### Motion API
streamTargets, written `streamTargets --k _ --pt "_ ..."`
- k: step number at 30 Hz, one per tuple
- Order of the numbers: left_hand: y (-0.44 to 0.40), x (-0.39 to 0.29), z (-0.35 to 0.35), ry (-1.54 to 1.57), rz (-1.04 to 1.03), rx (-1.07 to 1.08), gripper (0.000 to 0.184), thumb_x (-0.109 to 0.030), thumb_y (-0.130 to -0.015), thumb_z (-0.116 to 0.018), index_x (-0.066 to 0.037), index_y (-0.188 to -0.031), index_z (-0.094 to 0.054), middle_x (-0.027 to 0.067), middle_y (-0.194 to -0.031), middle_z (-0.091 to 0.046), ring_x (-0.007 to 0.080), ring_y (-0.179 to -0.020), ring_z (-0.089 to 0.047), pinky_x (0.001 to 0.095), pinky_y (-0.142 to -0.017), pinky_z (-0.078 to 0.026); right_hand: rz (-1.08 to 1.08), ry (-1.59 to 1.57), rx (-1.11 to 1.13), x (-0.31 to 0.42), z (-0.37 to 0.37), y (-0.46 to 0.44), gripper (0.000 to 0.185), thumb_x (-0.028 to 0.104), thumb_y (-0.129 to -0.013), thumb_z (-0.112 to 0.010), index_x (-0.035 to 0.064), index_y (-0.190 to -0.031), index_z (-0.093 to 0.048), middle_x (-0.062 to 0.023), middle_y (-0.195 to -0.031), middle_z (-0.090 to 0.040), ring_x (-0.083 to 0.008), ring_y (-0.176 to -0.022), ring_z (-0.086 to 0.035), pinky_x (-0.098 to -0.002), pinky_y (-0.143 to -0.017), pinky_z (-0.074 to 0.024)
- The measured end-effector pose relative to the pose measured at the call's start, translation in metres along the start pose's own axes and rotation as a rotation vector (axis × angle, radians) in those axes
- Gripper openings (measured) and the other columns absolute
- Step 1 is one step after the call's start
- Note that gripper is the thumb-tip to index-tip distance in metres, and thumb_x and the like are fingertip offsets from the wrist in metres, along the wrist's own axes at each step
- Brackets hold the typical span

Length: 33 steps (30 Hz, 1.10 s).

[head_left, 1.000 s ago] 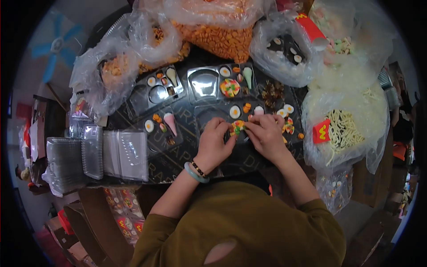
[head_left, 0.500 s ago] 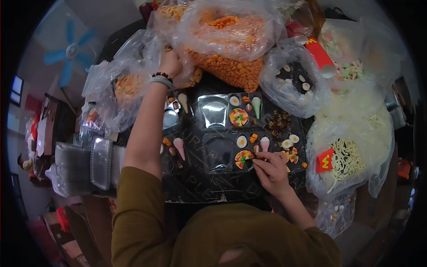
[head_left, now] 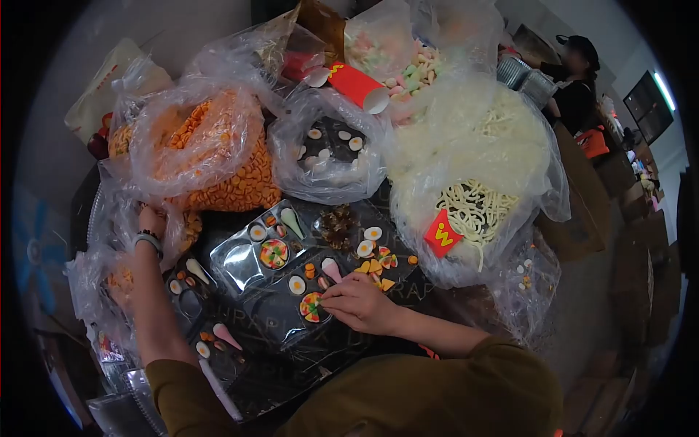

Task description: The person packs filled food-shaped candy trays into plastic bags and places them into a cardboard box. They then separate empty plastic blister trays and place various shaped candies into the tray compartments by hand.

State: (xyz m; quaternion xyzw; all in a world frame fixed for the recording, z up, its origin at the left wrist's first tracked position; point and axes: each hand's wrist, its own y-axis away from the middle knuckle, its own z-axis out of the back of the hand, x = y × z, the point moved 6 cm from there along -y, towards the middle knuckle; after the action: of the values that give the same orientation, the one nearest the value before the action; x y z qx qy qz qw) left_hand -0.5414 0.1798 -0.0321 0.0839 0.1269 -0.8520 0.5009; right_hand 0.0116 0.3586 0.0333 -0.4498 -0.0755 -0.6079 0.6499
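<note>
My left hand reaches into a plastic bag at the left, beside the big bag of orange pieces; the plastic hides its fingertips. At the round pizza piece in the near clear tray, my right hand has its fingers pinched together; what they hold, if anything, is too small to tell. A fried egg piece, a small orange piece and a pink cone lie above the pizza. The farther tray holds another pizza, an egg and a green cone.
Loose eggs and yellow pieces lie right of the trays. Behind are a bag of eggs, a red carton and a bag of noodle pieces. More trays sit at the left. A person is at the far right.
My left hand has left the pizza and gone to the bag at the far left. My right hand has stayed by the pizza. The view has turned to the right.
</note>
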Motion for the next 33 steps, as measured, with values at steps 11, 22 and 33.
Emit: streamTargets --k 11,22,33 --pt "0.060 -0.062 0.074 -0.065 -0.104 -0.269 0.025 -0.021 -0.078 -0.068 -0.003 -0.096 -0.065 0.0211 -0.092 -0.065 0.0362 -0.083 -0.063 0.0428 -0.070 -0.051 -0.018 0.061 0.050 0.005 0.005 -0.007 0.019 0.002 -0.077 -0.071 0.0064 -0.095 -0.067 -0.0057 -0.094 -0.067 -0.0224 -0.085 -0.063 -0.0360 -0.082 -0.0436" --pt "0.231 -0.026 0.199 0.480 -0.158 -1.026 0.009 -0.002 -0.082 -0.063 -0.003 -0.091 -0.064 0.0118 -0.082 -0.062 0.0201 -0.069 -0.063 0.0257 -0.062 -0.049 -0.049 0.019 0.087 0.010 -0.004 -0.014 0.017 -0.005 -0.078 -0.067 0.0009 -0.094 -0.067 -0.0114 -0.093 -0.066 -0.0248 -0.084 -0.062 -0.0319 -0.075 -0.0479" --pt "0.137 0.091 0.087 -0.177 -0.005 -0.045 0.032 -0.022 -0.084 -0.056 -0.005 -0.110 -0.065 0.0174 -0.112 -0.064 0.0324 -0.104 -0.060 0.0414 -0.092 -0.046 0.014 -0.007 0.139 0.027 -0.021 -0.028 0.019 -0.001 -0.075 -0.072 0.0045 -0.092 -0.067 -0.0079 -0.091 -0.066 -0.0257 -0.082 -0.062 -0.0344 -0.074 -0.0479"
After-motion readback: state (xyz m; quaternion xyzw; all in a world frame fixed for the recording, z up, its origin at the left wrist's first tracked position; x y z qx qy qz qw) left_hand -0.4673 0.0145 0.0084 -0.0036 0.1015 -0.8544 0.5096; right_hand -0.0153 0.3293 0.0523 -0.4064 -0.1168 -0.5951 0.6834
